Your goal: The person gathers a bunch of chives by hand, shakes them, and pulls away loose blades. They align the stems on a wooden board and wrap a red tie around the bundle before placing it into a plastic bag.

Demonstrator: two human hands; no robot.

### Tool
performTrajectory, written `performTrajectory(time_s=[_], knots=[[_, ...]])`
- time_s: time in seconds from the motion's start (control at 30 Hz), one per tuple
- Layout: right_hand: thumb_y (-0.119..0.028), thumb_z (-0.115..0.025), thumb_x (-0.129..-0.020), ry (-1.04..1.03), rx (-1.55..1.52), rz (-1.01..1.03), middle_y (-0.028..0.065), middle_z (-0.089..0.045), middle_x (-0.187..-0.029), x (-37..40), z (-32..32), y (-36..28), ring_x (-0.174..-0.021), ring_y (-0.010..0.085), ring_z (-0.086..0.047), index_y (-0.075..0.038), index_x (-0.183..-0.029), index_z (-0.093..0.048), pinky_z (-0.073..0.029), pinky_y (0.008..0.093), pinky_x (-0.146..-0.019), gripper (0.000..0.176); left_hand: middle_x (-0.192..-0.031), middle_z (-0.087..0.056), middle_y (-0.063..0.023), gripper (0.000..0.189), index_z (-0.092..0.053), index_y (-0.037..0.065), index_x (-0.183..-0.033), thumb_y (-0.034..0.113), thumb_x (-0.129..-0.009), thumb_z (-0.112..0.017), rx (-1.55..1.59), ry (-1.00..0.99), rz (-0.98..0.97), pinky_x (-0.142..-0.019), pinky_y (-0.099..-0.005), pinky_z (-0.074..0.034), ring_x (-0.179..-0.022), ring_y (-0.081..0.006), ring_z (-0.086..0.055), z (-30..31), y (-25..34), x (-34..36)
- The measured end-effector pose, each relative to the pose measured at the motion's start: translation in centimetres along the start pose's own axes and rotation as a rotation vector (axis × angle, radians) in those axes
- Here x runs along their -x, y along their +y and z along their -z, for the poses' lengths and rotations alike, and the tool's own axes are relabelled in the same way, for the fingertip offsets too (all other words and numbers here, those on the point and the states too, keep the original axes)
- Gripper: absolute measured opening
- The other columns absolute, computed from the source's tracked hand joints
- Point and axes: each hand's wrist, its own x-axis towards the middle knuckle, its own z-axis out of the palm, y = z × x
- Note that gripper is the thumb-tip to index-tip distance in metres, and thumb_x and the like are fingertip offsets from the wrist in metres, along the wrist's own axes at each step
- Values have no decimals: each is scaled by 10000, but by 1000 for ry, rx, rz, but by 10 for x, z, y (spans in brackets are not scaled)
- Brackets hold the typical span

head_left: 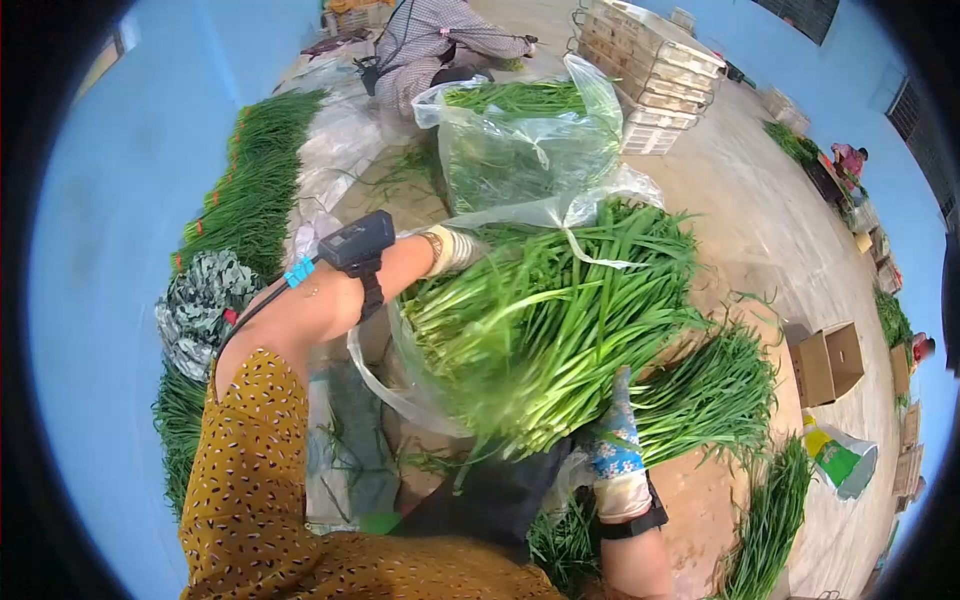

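Observation:
A big heap of green chives (560, 320) lies in front of me in an opened clear plastic bag (400, 395), with pale stem ends toward me. My left hand (460, 250), in a whitish glove, reaches to the heap's upper left edge; its fingers are hidden behind the bag and stems. My right hand (617, 450), in a blue flowered glove with a white cuff, is at the heap's lower right. Its visible fingers are stretched out along the stems, with no grip on anything showing. A second pile of chives (710, 395) lies just right of this hand.
A filled clear bag of chives (530, 150) stands beyond the heap, with a crouching person (430, 50) behind it. Stacked white crates (645, 70) rise at the back. Bundled chives (250, 180) line the left wall. A cardboard box (828, 365) sits at right.

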Motion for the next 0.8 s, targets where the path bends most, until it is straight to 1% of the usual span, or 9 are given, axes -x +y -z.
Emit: performTrajectory(time_s=[0.23, 0.33, 0.37, 0.4, 0.43, 0.53, 0.7, 0.77, 0.8], knots=[[-470, -529, -910, 68, 28, 33, 118, -545, -1276, 6, -19, -3, -1144, 300, -531, -71, -1306, -482, -424, 450, -991, 564, -1185, -569, -231, 859, -347, -57, -1339, 605, -818, -516, 138, -144, -62, -870, -373, -484, -947, -339, -623, -16, 62, 55], [-462, -475, -935, -57, 198, 168, 148, -475, -1338, 19, -5, -1, -1199, 299, -480, -78, -1349, -426, -412, 455, -999, 566, -1185, -564, -238, 924, -337, -80, -1336, 647, -801, -533, 54, -197, -47, -868, -366, -488, -933, -341, -628, -33, 95, 77], [-462, -454, -944, -98, 358, 271, 160, -442, -1366, 16, 11, 3, -1220, 303, -460, -84, -1374, -393, -407, 456, -1003, 576, -1185, -563, -240, 945, -333, -87, -1335, 661, -795, -539, -34, -189, -47, -868, -363, -489, -929, -341, -629, -40, 109, 88], [-454, -384, -966, 21, 28, -1, 179, -390, -1391, 27, -13, -4, -1224, 311, -452, -99, -1412, -324, -398, 453, -1015, 573, -1172, -541, -284, 1020, -308, -125, -1325, 687, -760, -557, -175, -133, -98, -876, -372, -485, -971, -352, -610, -54, 120, 95], [-451, -359, -970, -4, 84, -38, 195, -406, -1364, 34, 3, -3, -1201, 306, -466, -89, -1411, -313, -391, 451, -1022, 572, -1160, -518, -328, 1095, -282, -162, -1314, 713, -724, -575, -318, -71, -142, -884, -381, -482, -1013, -362, -590, -67, 131, 102], [-454, -371, -964, 130, 197, 174, 213, -456, -1305, 31, 53, 11, -1148, 312, -503, -76, -1385, -353, -434, 450, -979, 566, -1267, -384, -391, 1126, -225, -162, -1343, 677, -704, -620, -294, 74, -265, -929, -413, -457, -1180, -410, -463, -121, 118, 101], [-415, -341, -989, 59, 108, 23, 153, -415, -1380, 49, 81, 3, -1192, 291, -480, -101, -1399, -351, -422, 458, -995, 517, -1264, -411, -377, 1132, -239, -146, -1337, 696, -685, -624, -152, 18, -217, -889, -433, -483, -1084, -432, -538, -122, 113, 100], [-413, -358, -987, 105, 95, 61, 142, -489, -1316, 55, 64, 6, -1180, 285, -498, -74, -1358, -408, -447, 444, -975, 505, -1103, -530, -370, 1112, -225, -143, -1338, 739, -736, -534, 25, 190, -340, -771, -426, -526, -893, -397, -630, -128, 90, 83], [-398, -383, -984, 105, 14, 31, 138, -495, -1312, 53, 58, 6, -1177, 284, -502, -68, -1355, -412, -445, 441, -978, 498, -1051, -557, -356, 1085, -226, -146, -1334, 738, -765, -494, 121, 75, -194, -750, -425, -525, -879, -392, -634, -111, 92, 83]])
